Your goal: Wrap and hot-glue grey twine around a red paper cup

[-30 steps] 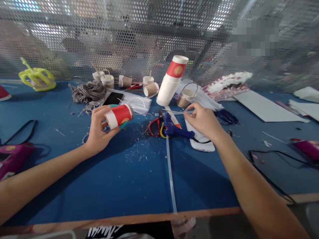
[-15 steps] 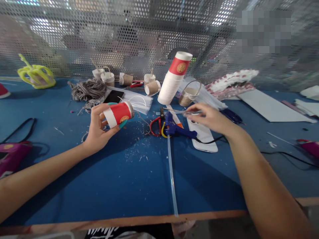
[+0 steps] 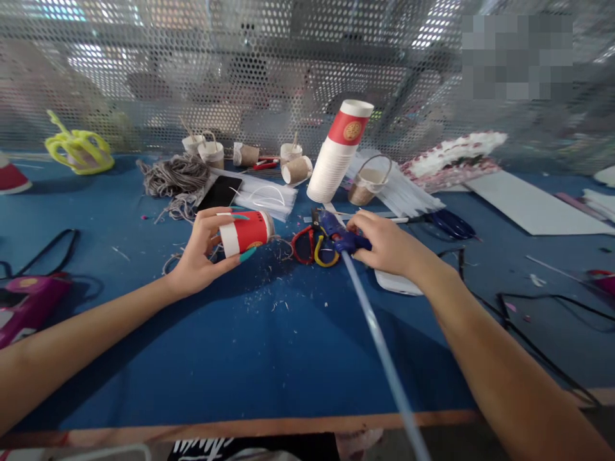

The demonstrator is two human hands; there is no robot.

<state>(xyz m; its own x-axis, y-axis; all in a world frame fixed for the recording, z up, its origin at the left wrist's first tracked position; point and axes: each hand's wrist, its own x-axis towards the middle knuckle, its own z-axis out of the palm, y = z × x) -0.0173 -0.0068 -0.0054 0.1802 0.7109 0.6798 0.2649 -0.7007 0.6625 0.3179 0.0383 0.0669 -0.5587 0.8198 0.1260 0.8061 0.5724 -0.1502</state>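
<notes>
Left hand [image 3: 199, 256] grips red-and-white paper cup [image 3: 247, 233] between thumb and fingers; right hand [image 3: 384, 243] curled around blue glue gun [image 3: 330, 224] at handle.

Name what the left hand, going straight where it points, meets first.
Past the cup it holds, the left hand would probably meet the scissors first, though it might pass above them; depth is unclear.

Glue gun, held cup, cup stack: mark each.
Glue gun [image 3: 342, 239], head view: blue body.
Held cup [image 3: 250, 230], head view: red band.
Cup stack [image 3: 336, 157], head view: white nested section, below the red band.
</notes>
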